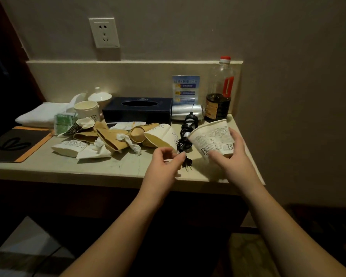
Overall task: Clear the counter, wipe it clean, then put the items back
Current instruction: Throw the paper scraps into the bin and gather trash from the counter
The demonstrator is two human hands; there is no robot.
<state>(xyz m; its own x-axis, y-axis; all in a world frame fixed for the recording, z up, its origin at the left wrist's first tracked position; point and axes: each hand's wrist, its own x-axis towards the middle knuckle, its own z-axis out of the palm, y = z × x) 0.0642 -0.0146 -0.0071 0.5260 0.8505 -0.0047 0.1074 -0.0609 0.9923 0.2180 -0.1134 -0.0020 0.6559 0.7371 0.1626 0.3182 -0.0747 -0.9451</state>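
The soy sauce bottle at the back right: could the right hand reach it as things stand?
Probably not straight away. The right hand holds a printed paper cup, so it is occupied. The path looks fairly free otherwise: the bottle stands upright by the wall, with only the hair dryer lying beside it.

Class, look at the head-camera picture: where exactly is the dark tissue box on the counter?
The tissue box sits at the back of the counter, near the middle, between the upright paper cup on its left and the silver hair dryer on its right.
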